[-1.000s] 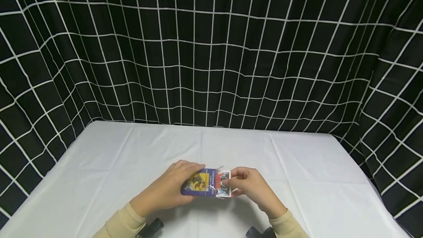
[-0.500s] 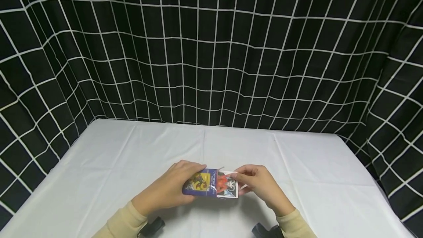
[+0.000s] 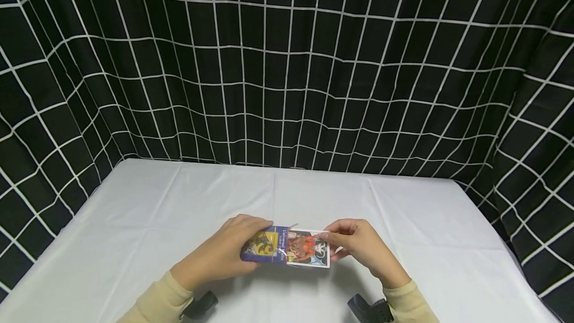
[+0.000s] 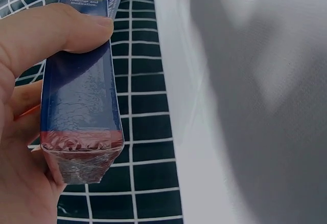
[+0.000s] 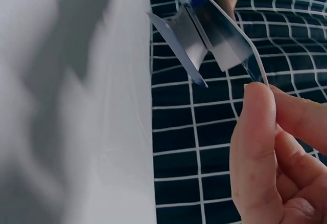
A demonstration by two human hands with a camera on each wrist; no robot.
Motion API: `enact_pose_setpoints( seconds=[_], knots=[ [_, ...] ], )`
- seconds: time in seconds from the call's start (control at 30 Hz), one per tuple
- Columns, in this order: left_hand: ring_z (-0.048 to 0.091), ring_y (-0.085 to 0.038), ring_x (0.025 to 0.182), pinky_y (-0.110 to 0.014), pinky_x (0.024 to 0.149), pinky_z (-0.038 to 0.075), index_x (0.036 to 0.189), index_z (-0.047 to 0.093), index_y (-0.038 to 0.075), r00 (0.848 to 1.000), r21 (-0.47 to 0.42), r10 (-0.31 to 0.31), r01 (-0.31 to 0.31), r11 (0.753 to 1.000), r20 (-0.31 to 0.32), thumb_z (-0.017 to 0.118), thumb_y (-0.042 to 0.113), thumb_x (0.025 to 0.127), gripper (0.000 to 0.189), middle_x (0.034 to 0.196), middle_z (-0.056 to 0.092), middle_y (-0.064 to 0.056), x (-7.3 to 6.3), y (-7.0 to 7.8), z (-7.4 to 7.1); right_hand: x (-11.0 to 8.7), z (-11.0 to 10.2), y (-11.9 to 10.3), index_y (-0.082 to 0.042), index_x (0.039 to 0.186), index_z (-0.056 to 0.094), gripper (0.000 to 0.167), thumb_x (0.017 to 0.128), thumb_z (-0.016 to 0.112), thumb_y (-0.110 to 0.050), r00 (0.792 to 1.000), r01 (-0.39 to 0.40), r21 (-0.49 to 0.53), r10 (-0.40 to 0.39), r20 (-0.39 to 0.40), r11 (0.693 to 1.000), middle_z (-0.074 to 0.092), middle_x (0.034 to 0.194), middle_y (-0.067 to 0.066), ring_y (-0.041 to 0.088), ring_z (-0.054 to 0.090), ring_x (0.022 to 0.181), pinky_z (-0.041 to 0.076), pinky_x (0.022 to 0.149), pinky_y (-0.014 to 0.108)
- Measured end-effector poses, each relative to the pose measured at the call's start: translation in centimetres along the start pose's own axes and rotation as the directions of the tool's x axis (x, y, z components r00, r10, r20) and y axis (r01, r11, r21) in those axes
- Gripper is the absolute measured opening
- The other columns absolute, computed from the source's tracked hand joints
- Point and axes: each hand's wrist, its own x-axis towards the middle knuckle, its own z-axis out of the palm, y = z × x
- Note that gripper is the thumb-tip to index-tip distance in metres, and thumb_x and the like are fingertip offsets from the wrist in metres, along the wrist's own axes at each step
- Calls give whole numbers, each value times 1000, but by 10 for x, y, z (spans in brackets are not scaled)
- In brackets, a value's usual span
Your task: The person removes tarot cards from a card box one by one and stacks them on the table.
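My left hand grips a blue tarot card box from its left end, with its yellow picture facing up. In the left wrist view the thumb lies across the side of the box, and clear wrap shows at its near end. A tarot card with a red figure sticks well out of the box's right end. My right hand pinches its outer edge between thumb and fingers. In the right wrist view the thin card looks slightly bent, and an open flap hangs from the box mouth.
A white cloth covers the table below the hands. Black curtains with a white grid stand behind and at both sides. Dark camera mounts sit at the wrists.
The right hand has drawn the tarot card rightward, and much more of its picture shows. The left hand keeps its hold on the box, nearly in place.
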Motion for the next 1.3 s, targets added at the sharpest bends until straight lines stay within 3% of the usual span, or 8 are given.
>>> enact_pose_setpoints(
  seconds=[0.83,1.3],
  knots=[
    [52,-24,130,-48,112,41,143,50,10,1000,8,1,-1,1000,-6,82,19,72,79,140,58,-5,1,0,-3,-8,-21,-1,16,104,67,31,88,70,-11,999,-11,-50,13,31,999,70,73,1,7,64,62,61,61,30],
    [52,-25,128,-49,112,40,142,51,9,999,21,-25,26,999,-29,81,20,71,78,138,59,-6,2,-2,-5,-14,-36,-3,19,107,65,33,92,65,-10,1000,-19,-37,19,-11,999,71,74,4,8,68,64,62,65,31]
  ],
)
